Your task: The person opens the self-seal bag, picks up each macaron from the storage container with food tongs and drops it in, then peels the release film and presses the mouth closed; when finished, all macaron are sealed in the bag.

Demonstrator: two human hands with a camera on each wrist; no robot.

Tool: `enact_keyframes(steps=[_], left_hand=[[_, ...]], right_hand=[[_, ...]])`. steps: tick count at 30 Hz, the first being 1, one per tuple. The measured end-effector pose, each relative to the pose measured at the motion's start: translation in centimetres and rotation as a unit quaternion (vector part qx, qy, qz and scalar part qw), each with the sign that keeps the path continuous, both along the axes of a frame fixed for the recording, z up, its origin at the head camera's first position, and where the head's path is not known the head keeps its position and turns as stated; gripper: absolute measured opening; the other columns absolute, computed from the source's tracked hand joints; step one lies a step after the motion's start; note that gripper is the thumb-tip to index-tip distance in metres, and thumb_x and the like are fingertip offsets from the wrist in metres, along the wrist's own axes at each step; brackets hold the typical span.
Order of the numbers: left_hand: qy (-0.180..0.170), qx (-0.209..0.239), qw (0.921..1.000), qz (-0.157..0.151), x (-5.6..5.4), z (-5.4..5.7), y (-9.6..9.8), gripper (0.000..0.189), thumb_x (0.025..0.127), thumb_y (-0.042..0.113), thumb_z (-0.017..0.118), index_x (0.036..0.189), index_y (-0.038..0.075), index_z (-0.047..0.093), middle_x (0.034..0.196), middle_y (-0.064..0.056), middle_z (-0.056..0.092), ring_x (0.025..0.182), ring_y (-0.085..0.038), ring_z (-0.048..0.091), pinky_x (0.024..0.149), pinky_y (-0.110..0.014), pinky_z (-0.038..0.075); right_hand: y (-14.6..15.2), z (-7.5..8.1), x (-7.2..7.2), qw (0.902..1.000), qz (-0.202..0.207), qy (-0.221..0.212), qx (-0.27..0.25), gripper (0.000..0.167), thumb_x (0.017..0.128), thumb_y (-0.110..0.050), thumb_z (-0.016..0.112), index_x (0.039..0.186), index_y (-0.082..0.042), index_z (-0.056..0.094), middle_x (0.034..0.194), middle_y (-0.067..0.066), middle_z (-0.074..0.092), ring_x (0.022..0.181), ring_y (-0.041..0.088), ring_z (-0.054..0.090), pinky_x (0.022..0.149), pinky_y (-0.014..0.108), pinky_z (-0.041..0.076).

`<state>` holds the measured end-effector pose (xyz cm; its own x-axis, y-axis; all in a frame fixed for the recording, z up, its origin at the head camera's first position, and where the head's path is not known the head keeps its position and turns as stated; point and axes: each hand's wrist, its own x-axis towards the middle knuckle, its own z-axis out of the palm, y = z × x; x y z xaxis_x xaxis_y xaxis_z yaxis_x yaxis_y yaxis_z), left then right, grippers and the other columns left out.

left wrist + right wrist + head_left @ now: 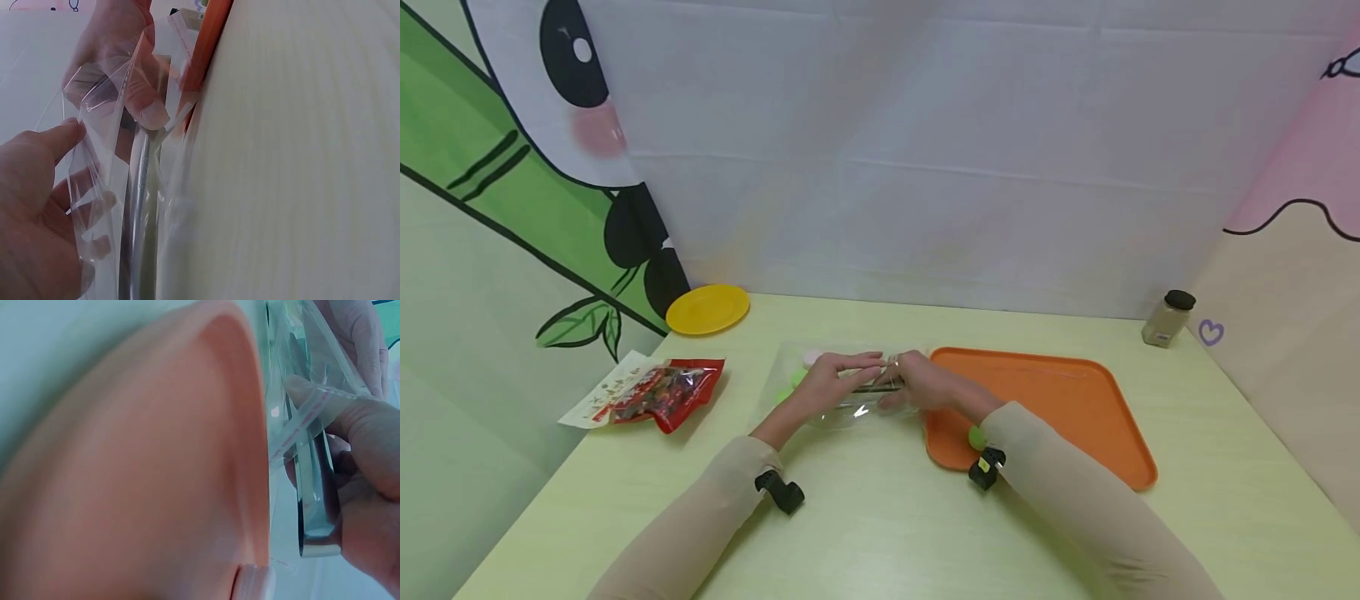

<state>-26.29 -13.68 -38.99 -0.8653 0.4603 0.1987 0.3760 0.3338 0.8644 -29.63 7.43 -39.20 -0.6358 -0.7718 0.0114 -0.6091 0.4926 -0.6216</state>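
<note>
My right hand (917, 379) grips metal tongs (315, 494) near their bent end; the thumb lies along the metal in the left wrist view. The tongs reach into a clear plastic bag (103, 131) with a printed seal strip. My left hand (835, 379) holds the bag's edge, its thumb at the film and its fingers showing through it. Small round green and pale pieces (797, 377) show at the bag's left side in the head view. Right of the bag lies an orange tray (1037, 400), with a green round piece (976, 437) near the right sleeve.
A red and white food packet (655, 392) lies at the table's left edge. Behind it sits a yellow plate (707, 310) at the back left corner. A small jar with a black lid (1168, 318) stands at the back right. A printed cloth (925, 167) hangs behind the table.
</note>
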Motion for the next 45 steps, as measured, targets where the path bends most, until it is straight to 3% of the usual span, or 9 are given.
enact_keyframes(steps=[5, 9, 12, 15, 21, 24, 33, 39, 45], left_hand=[[0.001, 0.001, 1.0, 0.001, 0.4, 0.5, 0.1, 0.034, 0.1, 0.011, 0.063, 0.128, -0.007, 0.064, 0.139, -0.022, 0.056, 0.135, -0.038, 0.046, 0.11, -0.056, 0.035], [0.004, -0.001, 1.0, 0.003, -1.0, -1.6, -0.2, 0.036, 0.1, 0.02, 0.064, 0.13, -0.001, 0.065, 0.139, -0.014, 0.058, 0.136, -0.031, 0.047, 0.11, -0.053, 0.037], [0.007, -0.004, 1.0, 0.003, -1.8, -2.8, -0.4, 0.038, 0.099, 0.026, 0.065, 0.13, 0.003, 0.067, 0.14, -0.008, 0.059, 0.136, -0.025, 0.047, 0.109, -0.05, 0.039], [0.009, -0.011, 0.9999, 0.001, -1.7, -2.7, -0.5, 0.039, 0.1, 0.029, 0.064, 0.13, 0.005, 0.067, 0.14, -0.007, 0.059, 0.137, -0.023, 0.047, 0.109, -0.048, 0.04], [0.02, -0.011, 0.9997, 0.002, -1.6, -2.5, -0.8, 0.037, 0.1, 0.03, 0.064, 0.128, 0.006, 0.069, 0.141, -0.011, 0.058, 0.136, -0.024, 0.048, 0.109, -0.05, 0.039], [0.018, -0.005, 0.9998, -0.001, -1.6, -2.5, -0.9, 0.036, 0.1, 0.028, 0.065, 0.127, 0.006, 0.07, 0.141, -0.013, 0.057, 0.136, -0.025, 0.048, 0.107, -0.05, 0.041], [0.025, -0.001, 0.9997, 0.005, -1.8, -2.7, -1.0, 0.033, 0.098, 0.028, 0.066, 0.125, 0.008, 0.072, 0.139, -0.01, 0.06, 0.135, -0.023, 0.049, 0.109, -0.049, 0.04], [0.017, 0.003, 0.9998, 0.002, -1.9, -2.6, -0.9, 0.032, 0.098, 0.028, 0.067, 0.124, 0.011, 0.073, 0.14, -0.01, 0.059, 0.135, -0.022, 0.05, 0.108, -0.048, 0.04], [0.018, 0.002, 0.9998, 0.005, -1.9, -2.4, -0.8, 0.034, 0.098, 0.026, 0.067, 0.125, 0.007, 0.071, 0.139, -0.007, 0.059, 0.135, -0.025, 0.049, 0.105, -0.049, 0.043]], right_hand=[[0.0, -0.2, -0.2, 1.0, 0.003, -0.002, 0.003, 0.033, 0.089, -0.014, 0.078, 0.119, -0.002, 0.073, 0.116, 0.008, 0.072, 0.107, 0.02, 0.066, 0.087, 0.03, 0.054], [0.3, -0.3, -0.2, 0.9999, 0.006, 0.002, 0.01, 0.033, 0.089, -0.016, 0.078, 0.119, -0.001, 0.073, 0.114, 0.009, 0.071, 0.098, 0.019, 0.065, 0.08, 0.029, 0.052], [0.9, -0.3, -0.1, 0.9998, 0.01, 0.01, 0.011, 0.032, 0.089, -0.017, 0.079, 0.116, -0.002, 0.074, 0.103, 0.006, 0.07, 0.084, 0.015, 0.056, 0.07, 0.026, 0.046], [1.9, -0.2, -0.1, 0.9998, 0.012, 0.012, 0.009, 0.033, 0.089, -0.018, 0.078, 0.118, -0.002, 0.073, 0.094, 0.005, 0.065, 0.078, 0.014, 0.05, 0.066, 0.026, 0.042], [4.2, 0.6, 0.4, 0.9997, 0.006, 0.008, 0.023, 0.038, 0.093, -0.021, 0.075, 0.125, -0.001, 0.069, 0.104, 0.008, 0.066, 0.084, 0.016, 0.055, 0.073, 0.028, 0.05], [5.3, 0.8, 0.5, 0.9996, 0.01, 0.006, 0.025, 0.033, 0.094, -0.023, 0.073, 0.12, -0.003, 0.072, 0.099, 0.002, 0.067, 0.081, 0.017, 0.056, 0.071, 0.029, 0.05], [7.6, 0.9, 0.8, 0.9983, 0.033, 0.015, -0.045, 0.024, 0.095, -0.021, 0.072, 0.113, -0.006, 0.075, 0.106, 0.003, 0.072, 0.091, 0.017, 0.064, 0.077, 0.031, 0.055], [8.2, 1.2, 1.1, 0.9993, 0.01, 0.005, -0.036, 0.024, 0.091, -0.024, 0.076, 0.111, -0.01, 0.076, 0.098, -0.009, 0.072, 0.081, 0.017, 0.064, 0.065, 0.028, 0.053], [9.1, 1.4, 1.4, 0.9994, -0.001, -0.023, -0.026, 0.021, 0.088, -0.008, 0.075, 0.109, -0.012, 0.076, 0.089, -0.006, 0.07, 0.071, 0.014, 0.059, 0.06, 0.027, 0.049]])
